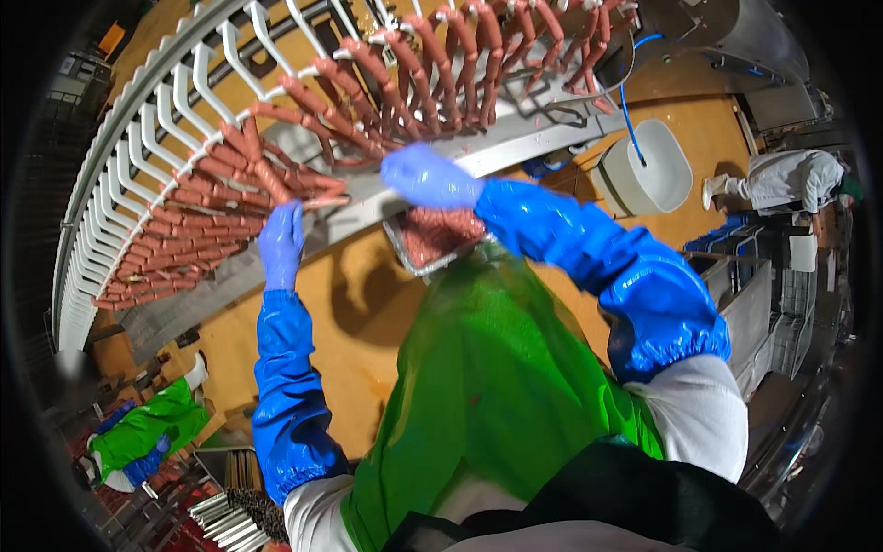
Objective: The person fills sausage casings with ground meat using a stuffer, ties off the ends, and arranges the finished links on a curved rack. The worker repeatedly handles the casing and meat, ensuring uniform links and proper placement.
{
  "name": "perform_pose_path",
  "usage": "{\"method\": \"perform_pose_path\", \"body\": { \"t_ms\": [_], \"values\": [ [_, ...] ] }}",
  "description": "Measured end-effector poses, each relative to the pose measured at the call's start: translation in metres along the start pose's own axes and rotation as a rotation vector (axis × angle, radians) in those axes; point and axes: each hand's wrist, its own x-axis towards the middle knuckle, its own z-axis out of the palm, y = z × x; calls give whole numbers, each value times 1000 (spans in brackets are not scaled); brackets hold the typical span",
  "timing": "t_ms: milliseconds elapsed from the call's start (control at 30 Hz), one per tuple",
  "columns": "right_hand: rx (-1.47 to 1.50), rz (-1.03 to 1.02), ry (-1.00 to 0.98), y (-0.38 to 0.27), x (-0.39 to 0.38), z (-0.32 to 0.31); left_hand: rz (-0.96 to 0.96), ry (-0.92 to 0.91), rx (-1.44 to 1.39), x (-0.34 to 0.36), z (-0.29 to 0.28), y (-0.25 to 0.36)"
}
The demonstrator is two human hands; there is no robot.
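My left hand point(281, 241), in a purple glove, grips the end of a linked pink sausage point(265, 173) among strands draped from the curved rack of white hooks point(184, 92). My right hand point(428, 175), also gloved, is raised over the metal rail point(515, 143), right of my left hand; it is slightly blurred, its fingertips hidden. Just below it is a metal tray point(414, 262) holding ground meat point(428, 232), partly hidden by the hand. Many more sausage links point(395, 83) hang along the rack.
A white tub point(676, 189) with a blue hose stands at right. A person in white point(782, 179) bends beyond it. A person in a green apron point(152, 428) is at lower left. Metal carts point(740, 313) stand at right on the yellow floor point(363, 368).
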Motion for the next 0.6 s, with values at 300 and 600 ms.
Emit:
{"method": "perform_pose_path", "body": {
  "t_ms": [300, 600],
  "values": [
    [215, 17, -133, -42, 64, 42, -254, -54, -256, 2, -18, 19],
    [313, -190, -55, -53, 108, 74, -277, 6, -371, 6, -26, 37]
  ]
}}
